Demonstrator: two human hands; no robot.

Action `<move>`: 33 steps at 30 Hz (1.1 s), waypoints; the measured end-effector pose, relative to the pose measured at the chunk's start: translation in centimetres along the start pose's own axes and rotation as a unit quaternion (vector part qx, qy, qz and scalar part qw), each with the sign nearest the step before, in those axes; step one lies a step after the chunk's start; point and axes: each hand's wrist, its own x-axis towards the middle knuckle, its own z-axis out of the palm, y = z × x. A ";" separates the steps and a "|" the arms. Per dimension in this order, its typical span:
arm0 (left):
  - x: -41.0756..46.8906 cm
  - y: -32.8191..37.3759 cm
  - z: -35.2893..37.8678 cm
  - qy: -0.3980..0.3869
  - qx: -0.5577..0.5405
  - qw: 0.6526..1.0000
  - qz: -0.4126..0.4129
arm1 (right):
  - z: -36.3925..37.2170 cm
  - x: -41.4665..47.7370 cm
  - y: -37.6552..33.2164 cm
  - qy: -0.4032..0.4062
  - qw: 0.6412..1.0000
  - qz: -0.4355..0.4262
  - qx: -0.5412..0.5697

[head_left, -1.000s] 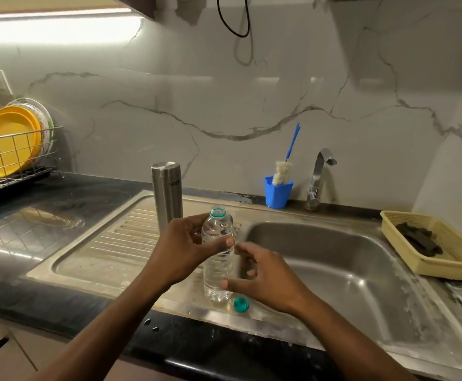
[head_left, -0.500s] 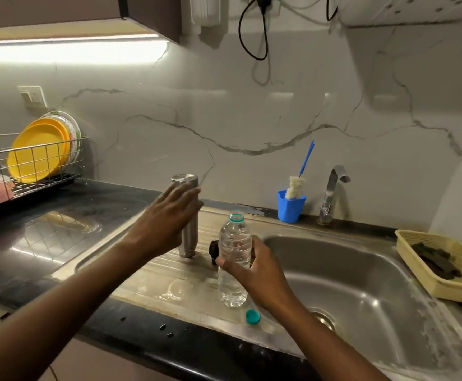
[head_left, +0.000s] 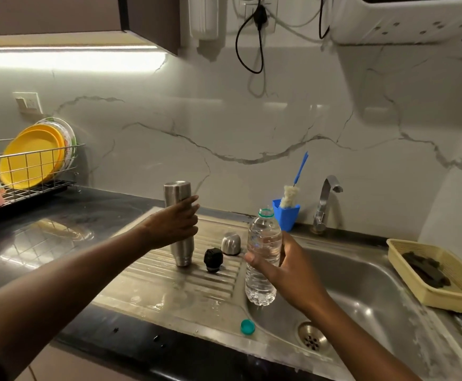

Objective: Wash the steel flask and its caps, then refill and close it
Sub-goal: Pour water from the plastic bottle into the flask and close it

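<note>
The steel flask (head_left: 178,191) stands mouth-down on the ribbed drainboard (head_left: 169,287). My left hand (head_left: 173,226) grips it around its middle. Just right of it lie its black inner cap (head_left: 213,259) and its steel outer cap (head_left: 231,243). My right hand (head_left: 284,264) holds an open, clear plastic water bottle (head_left: 262,243), lifted over the basin's left rim. The bottle's teal cap (head_left: 247,326) lies on the sink's front rim.
The sink basin (head_left: 361,292) with its drain (head_left: 312,336) is at the right, the tap (head_left: 325,202) behind it. A blue cup with a bottle brush (head_left: 287,217) stands by the tap. A yellow basket (head_left: 427,287) sits far right; a dish rack (head_left: 26,171) with plates far left.
My left hand left the plastic bottle, reached to the flask and now grips it. My right hand took the bottle and raised it off the rim. The two flask caps came into view.
</note>
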 end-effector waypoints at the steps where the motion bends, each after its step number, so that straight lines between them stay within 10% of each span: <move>1: -0.2 -0.2 0.1 0.027 -0.021 0.999 -0.015 | -0.3 -0.2 0.2 -0.001 1.000 0.000 -0.006; 10: -3.2 -3.0 -5.1 0.241 -0.292 0.896 -0.229 | -4.6 -0.6 0.4 0.021 0.996 -0.020 -0.079; 23: 2.5 4.8 -17.1 0.235 -0.772 0.520 -0.281 | -16.4 0.5 -2.9 0.002 0.918 -0.069 -0.390; 33: 4.7 7.8 -19.4 0.218 -0.824 0.463 -0.243 | -20.6 2.5 -6.6 -0.061 0.773 -0.102 -0.624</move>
